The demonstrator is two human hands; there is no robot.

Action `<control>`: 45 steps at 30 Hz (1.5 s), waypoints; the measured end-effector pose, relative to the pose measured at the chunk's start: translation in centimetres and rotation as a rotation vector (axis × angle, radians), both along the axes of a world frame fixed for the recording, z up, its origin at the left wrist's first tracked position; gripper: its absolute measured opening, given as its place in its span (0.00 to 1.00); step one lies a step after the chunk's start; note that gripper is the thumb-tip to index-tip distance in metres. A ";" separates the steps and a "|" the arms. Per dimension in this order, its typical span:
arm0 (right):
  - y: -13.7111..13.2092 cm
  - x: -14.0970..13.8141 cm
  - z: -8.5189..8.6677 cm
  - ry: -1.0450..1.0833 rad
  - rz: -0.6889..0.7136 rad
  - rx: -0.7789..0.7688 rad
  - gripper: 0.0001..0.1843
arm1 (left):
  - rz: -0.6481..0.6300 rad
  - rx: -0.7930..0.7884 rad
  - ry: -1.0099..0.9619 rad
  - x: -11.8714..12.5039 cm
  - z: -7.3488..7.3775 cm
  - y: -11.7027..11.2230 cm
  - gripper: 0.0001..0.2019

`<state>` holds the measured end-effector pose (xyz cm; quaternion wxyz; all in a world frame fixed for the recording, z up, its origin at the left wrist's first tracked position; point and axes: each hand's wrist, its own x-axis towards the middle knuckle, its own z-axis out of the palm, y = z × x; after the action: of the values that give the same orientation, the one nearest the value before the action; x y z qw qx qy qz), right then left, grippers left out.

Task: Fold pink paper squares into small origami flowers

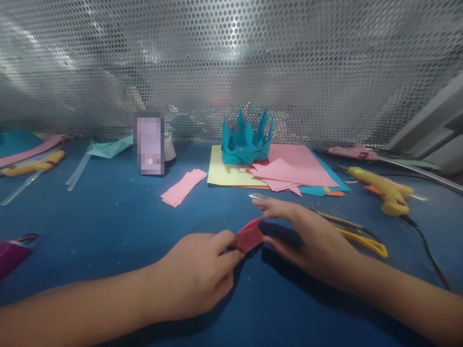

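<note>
My left hand (208,270) pinches a small folded piece of pink paper (250,236) by its left side, just above the blue table. My right hand (307,229) is on the other side of it, thumb and fingers spread apart, the thumb at or near the paper's right edge. Beneath and beside the right hand lie a utility knife (340,219) and a yellow-handled tool (365,241), both partly covered. Farther back, a blue paper crown (246,144) stands upright on coloured sheets. A small stack of pink paper strips (184,187) lies left of them.
Yellow, pink and blue sheets (300,166) lie at the back. A yellow glue gun (390,190) with a black cord rests at right; another (34,166) is at left, near clear glue sticks (80,166). A blurred-out phone (149,144) leans by a white roll (169,147). Perforated metal (202,62) borders the table.
</note>
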<state>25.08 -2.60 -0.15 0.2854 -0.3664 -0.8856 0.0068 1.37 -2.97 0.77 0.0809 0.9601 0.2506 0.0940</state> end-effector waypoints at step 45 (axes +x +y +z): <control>-0.7 -1.9 1.1 0.414 -0.050 -0.889 0.16 | 0.600 -1.279 -0.767 1.2 0.3 1.6 0.05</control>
<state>23.13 -3.26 0.94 0.2716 -0.4650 -0.7124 0.4499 2.61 -1.38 1.09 0.6668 0.5205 0.4581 0.2731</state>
